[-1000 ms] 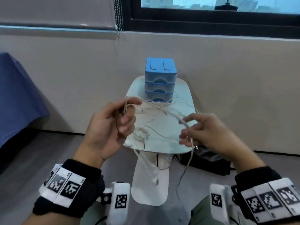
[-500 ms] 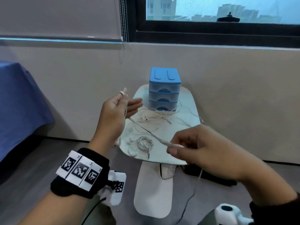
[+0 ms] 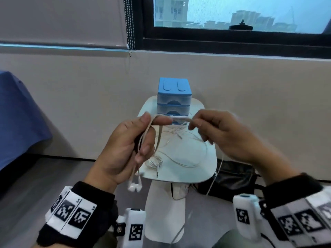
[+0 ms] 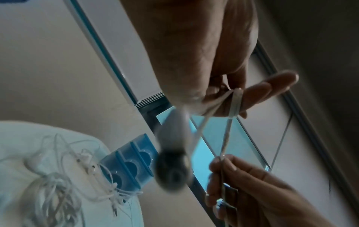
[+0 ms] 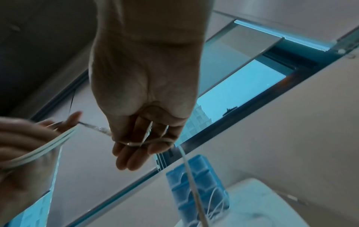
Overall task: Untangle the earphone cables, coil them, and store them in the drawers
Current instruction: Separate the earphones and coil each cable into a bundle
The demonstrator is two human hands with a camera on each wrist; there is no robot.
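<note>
Left hand looping white earphone cable round its fingers as a coiling spool, right hand pinching the strand taut to feed.

A beige wall is running behind a small white bench. A dark-framed window is letting in bluish daylight beside a lowered blind. Blue cloth is hanging left over grey floor.
</note>
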